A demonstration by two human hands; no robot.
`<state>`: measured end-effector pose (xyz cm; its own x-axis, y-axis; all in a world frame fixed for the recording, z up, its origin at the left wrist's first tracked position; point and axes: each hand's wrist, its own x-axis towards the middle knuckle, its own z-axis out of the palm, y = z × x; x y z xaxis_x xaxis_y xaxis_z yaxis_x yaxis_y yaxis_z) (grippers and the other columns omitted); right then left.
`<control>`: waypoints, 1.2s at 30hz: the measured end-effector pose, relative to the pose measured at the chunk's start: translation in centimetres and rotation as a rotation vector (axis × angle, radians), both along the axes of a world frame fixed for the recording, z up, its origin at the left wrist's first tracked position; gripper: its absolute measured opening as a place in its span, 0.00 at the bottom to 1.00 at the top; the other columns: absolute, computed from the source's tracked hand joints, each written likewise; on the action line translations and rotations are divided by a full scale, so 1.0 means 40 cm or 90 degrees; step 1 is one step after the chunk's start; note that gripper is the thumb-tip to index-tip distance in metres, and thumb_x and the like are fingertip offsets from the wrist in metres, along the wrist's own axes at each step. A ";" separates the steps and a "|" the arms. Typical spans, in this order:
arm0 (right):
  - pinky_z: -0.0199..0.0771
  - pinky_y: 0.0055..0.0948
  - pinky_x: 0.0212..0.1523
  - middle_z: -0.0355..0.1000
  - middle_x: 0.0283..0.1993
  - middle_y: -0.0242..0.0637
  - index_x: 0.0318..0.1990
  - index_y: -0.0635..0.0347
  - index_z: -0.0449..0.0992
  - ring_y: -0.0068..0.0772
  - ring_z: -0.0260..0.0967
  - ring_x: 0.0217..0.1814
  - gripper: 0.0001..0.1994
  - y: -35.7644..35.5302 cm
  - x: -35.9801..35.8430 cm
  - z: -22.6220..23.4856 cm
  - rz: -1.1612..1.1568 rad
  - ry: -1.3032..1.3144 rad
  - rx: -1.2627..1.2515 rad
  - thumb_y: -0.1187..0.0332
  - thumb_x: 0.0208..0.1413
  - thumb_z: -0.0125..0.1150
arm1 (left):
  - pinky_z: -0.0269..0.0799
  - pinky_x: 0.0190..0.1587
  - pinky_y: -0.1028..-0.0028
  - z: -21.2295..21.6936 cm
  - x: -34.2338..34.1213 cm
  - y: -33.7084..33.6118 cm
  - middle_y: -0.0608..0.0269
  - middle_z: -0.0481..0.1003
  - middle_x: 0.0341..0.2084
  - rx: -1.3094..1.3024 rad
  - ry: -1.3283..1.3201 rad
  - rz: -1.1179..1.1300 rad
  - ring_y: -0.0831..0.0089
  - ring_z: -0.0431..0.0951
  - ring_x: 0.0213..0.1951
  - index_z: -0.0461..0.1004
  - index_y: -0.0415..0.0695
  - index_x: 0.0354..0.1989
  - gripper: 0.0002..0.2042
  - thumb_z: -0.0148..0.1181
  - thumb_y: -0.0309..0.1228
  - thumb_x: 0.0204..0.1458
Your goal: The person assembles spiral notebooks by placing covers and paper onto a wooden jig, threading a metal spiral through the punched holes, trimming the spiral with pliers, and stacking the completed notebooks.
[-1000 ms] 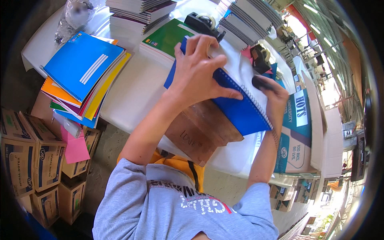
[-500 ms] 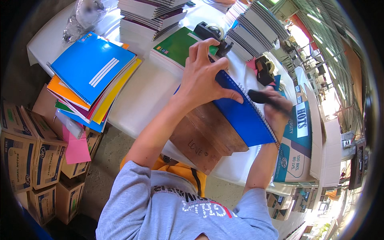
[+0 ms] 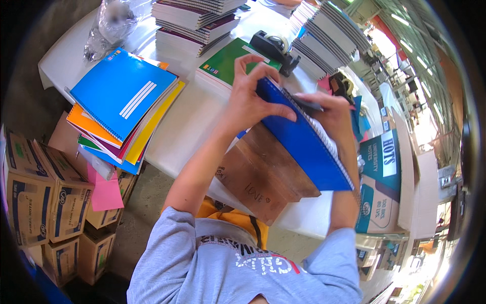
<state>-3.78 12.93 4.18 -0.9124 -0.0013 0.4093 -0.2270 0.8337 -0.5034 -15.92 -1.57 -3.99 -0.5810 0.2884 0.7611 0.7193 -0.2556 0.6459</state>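
Observation:
A blue spiral notebook [image 3: 304, 144] rests tilted on a brown wooden board [image 3: 253, 180] at the white table's [image 3: 190, 121] near edge. My left hand [image 3: 250, 99] grips the notebook's top corner, thumb across the cover. My right hand [image 3: 331, 114] sits at the top of the spiral edge, close to the left hand. Its fingers are closed on a small dark marker-like object [image 3: 306, 105] that lies against the notebook.
Coloured notebooks [image 3: 121, 96] are piled at the left, with a green notebook [image 3: 228, 66] and a black tape dispenser [image 3: 276, 48] behind my hands. Tall notebook stacks [image 3: 195, 23] [image 3: 329, 38] stand at the back. Cardboard boxes [image 3: 30, 187] sit below left; a teal box [image 3: 382, 182] is at the right.
My right hand has moved with the dark object from the notebook's right side up to its top edge, close to my left hand. The left hand keeps its grip.

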 end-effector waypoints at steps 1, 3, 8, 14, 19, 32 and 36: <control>0.72 0.25 0.37 0.76 0.35 0.43 0.35 0.69 0.78 0.28 0.74 0.35 0.16 0.029 -0.016 -0.009 -0.055 0.006 -0.045 0.85 0.33 0.58 | 0.62 0.49 0.66 0.001 0.001 0.003 0.57 0.61 0.42 0.003 0.005 -0.005 0.60 0.57 0.52 0.68 0.47 0.33 0.33 0.79 0.43 0.15; 0.71 0.23 0.35 0.77 0.32 0.38 0.38 0.64 0.79 0.26 0.72 0.30 0.17 0.122 -0.001 -0.059 -0.100 0.082 -0.270 0.84 0.35 0.59 | 0.60 0.51 0.69 0.000 -0.002 0.013 0.59 0.62 0.41 0.008 0.006 -0.036 0.62 0.59 0.51 0.63 0.44 0.38 0.38 0.80 0.41 0.15; 0.71 0.25 0.40 0.76 0.35 0.45 0.37 0.69 0.78 0.31 0.73 0.35 0.15 0.014 -0.042 -0.018 -0.069 -0.077 -0.042 0.81 0.36 0.58 | 0.58 0.51 0.73 -0.001 -0.018 0.001 0.59 0.59 0.40 -0.063 -0.114 -0.093 0.67 0.59 0.48 0.54 0.40 0.43 0.48 0.80 0.44 0.13; 0.70 0.24 0.37 0.76 0.33 0.41 0.37 0.56 0.80 0.32 0.73 0.34 0.16 0.041 -0.092 -0.070 0.028 -0.135 -0.123 0.78 0.37 0.56 | 0.55 0.54 0.72 -0.004 -0.019 -0.009 0.57 0.57 0.41 -0.103 -0.078 -0.090 0.66 0.58 0.48 0.52 0.39 0.44 0.46 0.78 0.47 0.20; 0.70 0.37 0.37 0.75 0.31 0.44 0.37 0.47 0.81 0.45 0.72 0.34 0.15 0.239 -0.005 -0.194 -0.355 0.143 0.180 0.74 0.39 0.55 | 0.63 0.25 0.85 -0.005 -0.011 0.000 0.73 0.68 0.17 -0.003 -0.278 -0.280 0.87 0.67 0.22 0.68 0.41 0.31 0.17 0.71 0.34 0.39; 0.62 0.46 0.54 0.62 0.56 0.48 0.60 0.49 0.58 0.52 0.58 0.60 0.39 0.297 0.201 -0.330 -0.712 -0.385 0.086 0.35 0.45 0.51 | 0.69 0.33 0.78 0.310 -0.011 -0.109 0.61 0.76 0.25 0.430 -0.176 0.200 0.76 0.73 0.26 0.76 0.37 0.30 0.09 0.66 0.28 0.43; 0.51 0.60 0.57 0.55 0.61 0.49 0.65 0.46 0.49 0.53 0.52 0.64 0.41 0.263 0.179 -0.405 -0.642 -0.476 0.034 0.36 0.46 0.50 | 0.71 0.32 0.77 0.259 0.094 -0.121 0.63 0.77 0.25 0.205 -0.034 0.158 0.78 0.75 0.27 0.77 0.39 0.30 0.07 0.65 0.23 0.41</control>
